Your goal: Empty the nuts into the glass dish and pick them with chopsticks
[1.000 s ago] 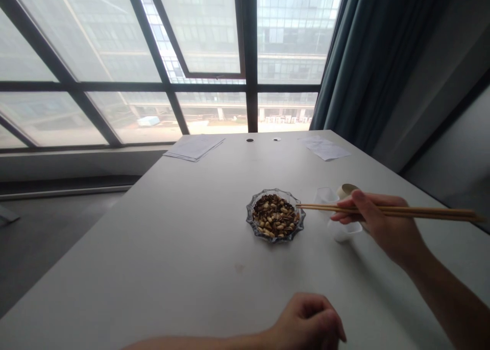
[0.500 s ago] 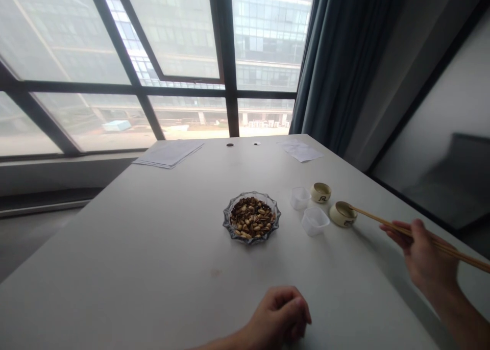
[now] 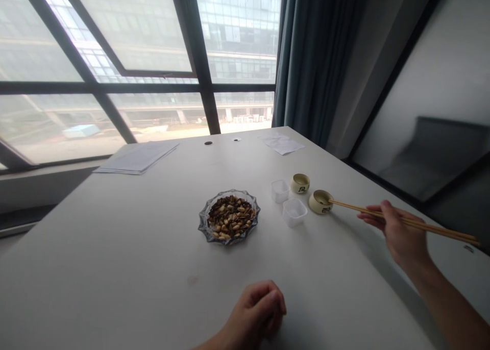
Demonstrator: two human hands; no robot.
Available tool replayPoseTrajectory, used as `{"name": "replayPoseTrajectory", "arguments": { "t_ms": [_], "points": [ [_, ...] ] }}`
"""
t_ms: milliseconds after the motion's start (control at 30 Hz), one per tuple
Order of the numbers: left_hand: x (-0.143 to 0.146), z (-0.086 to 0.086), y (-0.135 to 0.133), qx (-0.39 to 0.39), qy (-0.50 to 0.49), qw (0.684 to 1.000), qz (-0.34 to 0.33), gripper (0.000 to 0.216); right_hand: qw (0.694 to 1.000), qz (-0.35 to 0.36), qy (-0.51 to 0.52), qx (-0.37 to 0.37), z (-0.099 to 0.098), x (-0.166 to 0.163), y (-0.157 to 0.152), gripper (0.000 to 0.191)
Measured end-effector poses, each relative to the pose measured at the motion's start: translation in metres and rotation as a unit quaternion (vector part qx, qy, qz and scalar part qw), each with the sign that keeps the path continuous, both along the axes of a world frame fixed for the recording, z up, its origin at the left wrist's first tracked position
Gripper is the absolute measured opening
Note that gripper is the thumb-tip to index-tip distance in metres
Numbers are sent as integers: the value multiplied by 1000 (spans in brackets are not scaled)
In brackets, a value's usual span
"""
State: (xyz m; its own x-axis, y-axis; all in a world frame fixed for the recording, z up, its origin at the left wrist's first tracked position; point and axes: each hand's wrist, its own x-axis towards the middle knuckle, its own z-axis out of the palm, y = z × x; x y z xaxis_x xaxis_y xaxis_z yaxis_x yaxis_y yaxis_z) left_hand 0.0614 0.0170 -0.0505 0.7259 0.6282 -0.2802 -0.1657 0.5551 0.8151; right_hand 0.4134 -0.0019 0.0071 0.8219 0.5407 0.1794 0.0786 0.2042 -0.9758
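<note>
My right hand is wrapped round a pair of wooden chopsticks, whose tips reach the right rim of a small cream cup with a dark character on it. Inside that cup is a small dark speck, too small to name. A second cream cup stands just behind. Two clear plastic cups sit to the left of them. On the table's near side rests my left hand, curled into a loose fist, with nothing visible in it. Beyond it is a scalloped glass bowl of sunflower seeds and pistachios.
A white table spreads under everything. Stacked paper sheets lie at its far left, and more paper at the far right. Two round cable holes, one dark, are near the back edge. Windows and a blue curtain stand behind.
My view has turned to the right, so everything appears further left. The chopsticks remain in my right hand with their tips at the same cup. My left fist stays on the table.
</note>
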Motion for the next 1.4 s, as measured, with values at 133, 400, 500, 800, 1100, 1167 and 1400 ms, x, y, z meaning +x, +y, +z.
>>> {"name": "replayPoseTrajectory", "arguments": {
  "t_ms": [133, 400, 500, 800, 1100, 1167, 1400],
  "points": [
    [0, 3, -1, 1, -4, 1000, 6, 46, 1000, -9, -10, 24, 5, -4, -1, 42],
    [1, -4, 0, 4, -16, 1000, -9, 44, 998, 32, -58, 23, 9, -37, -4, 35],
    [2, -4, 0, 1, -17, 1000, -6, 43, 992, 80, -93, -1, 17, -58, -3, 35],
    [3, -3, 7, 28, -17, 998, -58, 43, 953, 262, -149, -33, 57, -141, 44, 37],
    [1, -3, 7, 45, -26, 996, -72, 59, 882, 410, -195, -129, 35, -177, 94, 47],
    [0, 3, 7, 46, -20, 996, -72, 62, 876, 416, -198, -143, 31, -178, 97, 48],
    [-1, 11, 8, 49, -6, 996, -74, 65, 886, 408, -154, -160, 26, -185, 98, 51]
  ]
}}
